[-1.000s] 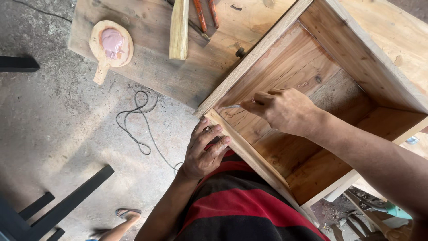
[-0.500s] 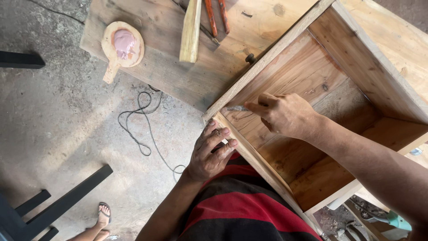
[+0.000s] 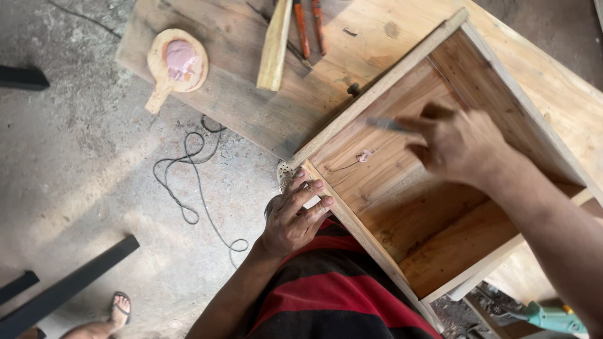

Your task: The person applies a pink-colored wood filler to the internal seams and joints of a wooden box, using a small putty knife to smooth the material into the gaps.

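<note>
An open wooden box [image 3: 352, 207] lies on its side on a plank table [image 3: 251, 107], its opening facing me. My left hand [image 3: 294, 213] rests flat on the box's near-left corner, fingers spread. Over the inside of the box, my right hand [image 3: 461, 147] holds a small putty knife [image 3: 384, 124] whose blade points left. A dab of pink filler [image 3: 364, 155] sits on the box's inner board below the blade.
A round wooden paddle holding pink filler [image 3: 177, 59] lies at the table's left end. Beside it are a wood strip [image 3: 275, 47] and orange-handled pliers [image 3: 309, 28]. A black cable [image 3: 188, 182] loops on the concrete floor. A teal power tool [image 3: 553, 317] lies at lower right.
My right hand has lifted and moved right, away from the box's near-left corner, leaving a pink dab on the board. My left hand stays on the corner.
</note>
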